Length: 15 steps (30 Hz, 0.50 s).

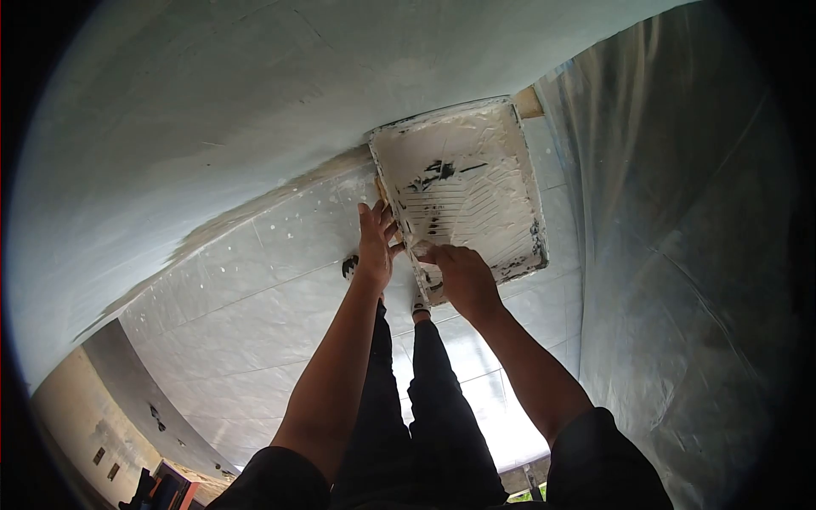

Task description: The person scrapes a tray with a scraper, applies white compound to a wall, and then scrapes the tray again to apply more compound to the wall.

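A paint tray (pixel 529 174) smeared with white paint, with dark patches and a ridged slope, is raised in front of me. Beside its left edge is my left hand (pixel 376 242), fingers spread, the fingertips right at the rim. My right hand (pixel 463 276) is closed at the tray's near left part, thumb and fingers pinched together. A whitish bit (pixel 421 248) shows at those fingertips; I cannot tell what it is.
A pale grey-green wall (pixel 229 110) curves across the upper left. Clear plastic sheeting (pixel 671 238) hangs at the right. Below lies a tiled floor (pixel 263 255) with white spots, and my feet stand on it. Several items (pixel 170 489) sit at the lower left.
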Motion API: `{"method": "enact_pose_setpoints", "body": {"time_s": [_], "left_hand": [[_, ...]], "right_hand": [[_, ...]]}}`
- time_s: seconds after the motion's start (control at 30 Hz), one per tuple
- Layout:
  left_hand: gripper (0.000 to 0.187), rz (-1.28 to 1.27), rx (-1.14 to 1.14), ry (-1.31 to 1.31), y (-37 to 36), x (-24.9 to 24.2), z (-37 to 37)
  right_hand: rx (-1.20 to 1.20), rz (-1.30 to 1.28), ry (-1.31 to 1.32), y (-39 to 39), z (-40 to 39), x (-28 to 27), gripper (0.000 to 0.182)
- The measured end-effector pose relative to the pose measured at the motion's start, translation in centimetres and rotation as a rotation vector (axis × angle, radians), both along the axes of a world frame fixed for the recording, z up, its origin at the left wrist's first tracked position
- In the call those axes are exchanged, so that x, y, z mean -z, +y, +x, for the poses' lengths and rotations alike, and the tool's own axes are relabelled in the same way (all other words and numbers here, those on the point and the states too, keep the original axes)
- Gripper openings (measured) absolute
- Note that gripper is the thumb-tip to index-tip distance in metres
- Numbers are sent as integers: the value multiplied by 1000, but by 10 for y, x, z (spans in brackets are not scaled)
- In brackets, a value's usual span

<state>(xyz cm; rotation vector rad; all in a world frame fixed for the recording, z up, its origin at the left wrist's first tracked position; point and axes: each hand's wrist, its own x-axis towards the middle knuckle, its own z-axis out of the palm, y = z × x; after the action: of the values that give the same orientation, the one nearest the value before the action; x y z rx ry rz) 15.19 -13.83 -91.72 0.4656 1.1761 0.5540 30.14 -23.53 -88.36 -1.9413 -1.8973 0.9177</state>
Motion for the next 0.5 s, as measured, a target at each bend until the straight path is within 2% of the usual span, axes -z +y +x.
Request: {"method": "enact_pose_setpoints", "body": {"time_s": [0.07, 0.1, 0.17, 0.2, 0.27, 0.4, 0.5], "left_hand": [[109, 6, 4, -10, -1, 5, -2], [109, 3, 4, -4, -2, 6, -3], [108, 21, 5, -11, -3, 5, -3], [108, 18, 6, -8, -4, 5, -3], [107, 8, -2, -11, -4, 4, -3], [106, 2, -9, -24, -5, 3, -4], [106, 2, -5, -34, -3, 6, -6]], "right_hand": [[71, 158, -60, 12, 15, 8, 32], [137, 86, -41, 34, 31, 0, 36], [149, 184, -190, 79, 63, 4, 32], [150, 73, -250, 96, 74, 12, 34], [39, 164, -77, 101, 70, 25, 35], [-122, -12, 53, 34, 7, 7, 41], [0, -16, 47, 26, 5, 1, 41]]}}
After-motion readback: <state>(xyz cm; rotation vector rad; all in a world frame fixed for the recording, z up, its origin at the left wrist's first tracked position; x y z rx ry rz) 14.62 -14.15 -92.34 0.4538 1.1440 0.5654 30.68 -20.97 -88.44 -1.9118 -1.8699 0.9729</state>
